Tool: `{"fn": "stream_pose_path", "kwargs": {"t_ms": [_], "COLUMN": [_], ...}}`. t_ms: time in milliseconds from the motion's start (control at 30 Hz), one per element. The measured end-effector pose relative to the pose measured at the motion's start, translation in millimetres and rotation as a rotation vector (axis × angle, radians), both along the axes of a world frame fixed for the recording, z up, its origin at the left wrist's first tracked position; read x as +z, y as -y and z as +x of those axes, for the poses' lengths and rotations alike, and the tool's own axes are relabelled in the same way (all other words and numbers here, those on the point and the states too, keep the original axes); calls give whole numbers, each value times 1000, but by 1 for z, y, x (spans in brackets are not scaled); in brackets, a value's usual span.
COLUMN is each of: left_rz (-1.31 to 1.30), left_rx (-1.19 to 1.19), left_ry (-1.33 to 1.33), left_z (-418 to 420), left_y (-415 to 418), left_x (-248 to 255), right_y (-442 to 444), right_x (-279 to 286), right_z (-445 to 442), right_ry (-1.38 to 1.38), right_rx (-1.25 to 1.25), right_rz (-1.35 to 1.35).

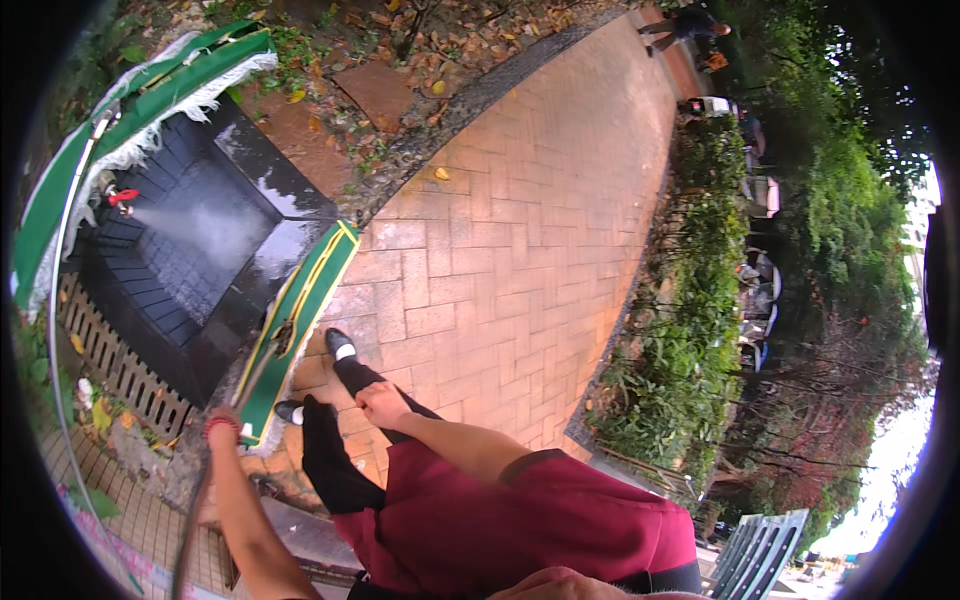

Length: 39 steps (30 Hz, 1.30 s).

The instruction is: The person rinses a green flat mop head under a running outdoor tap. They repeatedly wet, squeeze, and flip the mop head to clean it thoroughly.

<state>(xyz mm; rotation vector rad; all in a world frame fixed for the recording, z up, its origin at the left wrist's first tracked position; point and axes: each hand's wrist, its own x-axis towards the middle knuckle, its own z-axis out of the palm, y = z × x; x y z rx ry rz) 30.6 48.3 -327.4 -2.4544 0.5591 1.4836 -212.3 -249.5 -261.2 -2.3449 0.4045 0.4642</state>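
My left hand point(223, 427), with a red bracelet at the wrist, grips the handle point(255, 375) of a flat dust mop. The mop's green head point(274, 379), with yellow edging and white fringe, lies along the near edge of a black tiled basin point(247, 300). Before my thighs is my right hand point(384, 405), its fingers bent; whether it holds anything is not visible. Across the basin's far side hangs a second green mop point(135, 124) with white fringe and a metal pole point(75, 187). A tap with a red handle point(122, 196) sprays water into the basin.
A slotted drain grate point(124, 352) borders the basin. Brick paving point(495, 225) runs away from my feet between a stone kerb point(457, 127) with fallen leaves and a green hedge point(675, 322). A person point(686, 28) is far off on the path. A slatted bench point(757, 555) stands at lower right.
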Motion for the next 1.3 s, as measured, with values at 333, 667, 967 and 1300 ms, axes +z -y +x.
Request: {"fn": "stream_pose_path", "kwargs": {"t_ms": [333,667,967,1300], "left_rz": [-28,-118,-140,-426], "left_rx": [446,1178,944,813], "left_ry": [-13,-252,7,65], "left_z": [-175,-227,-248,-189], "left_y": [-28,-33,-7,-11], "left_x": [167,541,585,586], "right_y": [48,251,282,403], "right_x": [-26,32,86,266], "right_z": [-46,171,256,267], "right_ry": [-586,18,-185,23], "right_rx": [-629,-464,-461,-637], "right_rz": [347,-260,375,587]}}
